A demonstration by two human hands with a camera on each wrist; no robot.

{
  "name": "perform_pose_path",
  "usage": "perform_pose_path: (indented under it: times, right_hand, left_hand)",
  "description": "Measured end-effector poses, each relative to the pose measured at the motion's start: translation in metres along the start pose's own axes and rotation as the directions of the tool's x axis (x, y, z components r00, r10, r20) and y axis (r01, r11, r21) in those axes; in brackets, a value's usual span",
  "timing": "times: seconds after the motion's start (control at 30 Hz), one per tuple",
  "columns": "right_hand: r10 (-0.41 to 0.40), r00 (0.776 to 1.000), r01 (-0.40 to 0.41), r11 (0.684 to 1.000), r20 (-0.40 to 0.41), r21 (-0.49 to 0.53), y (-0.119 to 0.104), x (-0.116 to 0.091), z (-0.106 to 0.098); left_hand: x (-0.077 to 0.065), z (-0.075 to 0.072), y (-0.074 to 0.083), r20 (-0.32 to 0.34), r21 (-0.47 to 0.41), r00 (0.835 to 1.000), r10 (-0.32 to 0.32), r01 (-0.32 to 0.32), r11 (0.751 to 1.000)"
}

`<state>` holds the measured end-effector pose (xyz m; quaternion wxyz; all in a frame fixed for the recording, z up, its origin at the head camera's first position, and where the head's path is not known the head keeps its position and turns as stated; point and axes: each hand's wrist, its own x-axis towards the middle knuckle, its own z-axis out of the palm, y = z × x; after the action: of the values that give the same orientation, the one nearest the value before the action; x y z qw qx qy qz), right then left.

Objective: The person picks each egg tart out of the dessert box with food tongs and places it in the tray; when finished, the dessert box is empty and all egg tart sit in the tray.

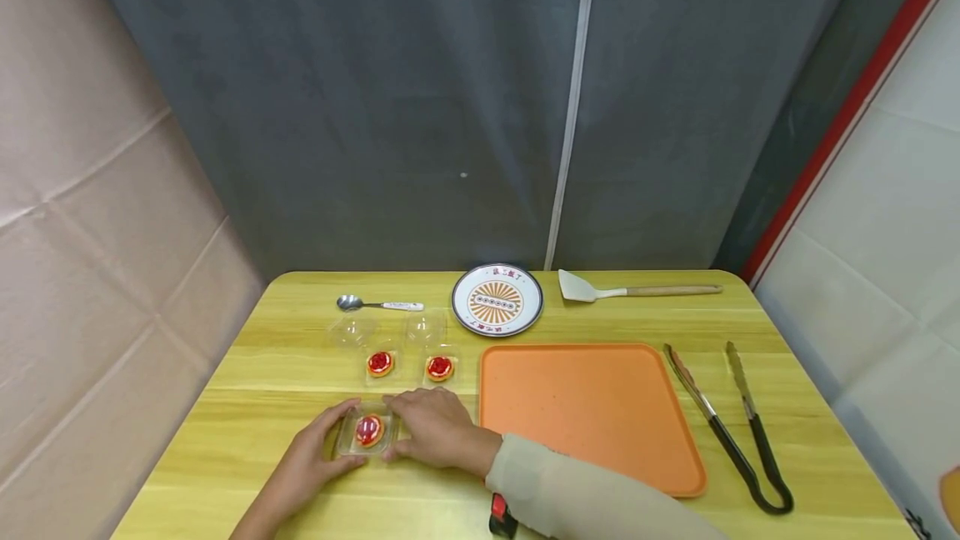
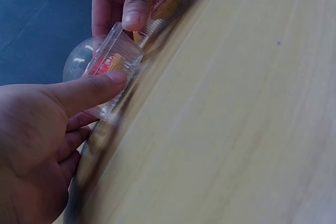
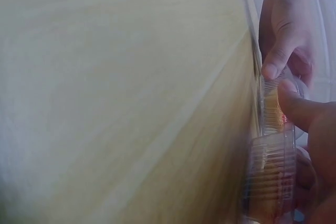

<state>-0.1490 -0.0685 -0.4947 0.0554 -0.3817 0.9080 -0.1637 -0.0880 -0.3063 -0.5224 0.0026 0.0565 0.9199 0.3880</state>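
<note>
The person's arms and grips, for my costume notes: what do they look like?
A pale greyish sleeve stops just short of the right wrist. The left grip and right grip wear no gloves; no sleeve shows on the left forearm. A small black and red item beside the sleeve may or may not be worn.

Left of the orange tray, the left hand and the right hand hold a clear box.

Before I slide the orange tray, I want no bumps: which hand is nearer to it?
The right hand: it is just left of the orange tray, at one side of the clear container. The left hand is farther left, at the container's opposite side.
</note>
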Motion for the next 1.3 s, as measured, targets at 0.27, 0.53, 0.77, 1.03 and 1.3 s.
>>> perform_pose_path:
  times: [0.27, 0.53, 0.77, 1.03, 1.3]
  right_hand:
    - [-0.008, 1.0, 0.008, 1.0, 0.018, -0.022, 0.0014, 0.0008, 0.0024]
    - [-0.011, 0.999, 0.012, 0.999, 0.03, -0.042, 0.0017, 0.0016, 0.005]
    - [-0.011, 1.0, 0.012, 0.998, 0.016, -0.062, -0.0001, 0.0017, 0.0063]
    - [0.006, 1.0, -0.005, 0.998, 0.002, -0.063, 0.0005, 0.0023, 0.0084]
    - [0.014, 1.0, -0.013, 0.999, 0.019, -0.051, -0.0012, 0.0028, 0.0063]
  left_hand:
    - [0.0002, 0.0008, 0.0008, -0.007, 0.008, 1.0, -0.001, 0.001, 1.0]
    - [-0.0014, 0.001, 0.0023, -0.012, 0.014, 1.0, -0.01, 0.01, 1.0]
    - [-0.0015, 0.0017, 0.003, -0.013, 0.026, 1.0, -0.003, 0.003, 1.0]
    - [-0.0005, 0.004, 0.0028, -0.027, 0.036, 1.0, -0.001, 0.002, 0.999]
    - [-0.0004, 0.0039, 0.0021, -0.028, 0.032, 1.0, -0.011, 0.012, 0.999]
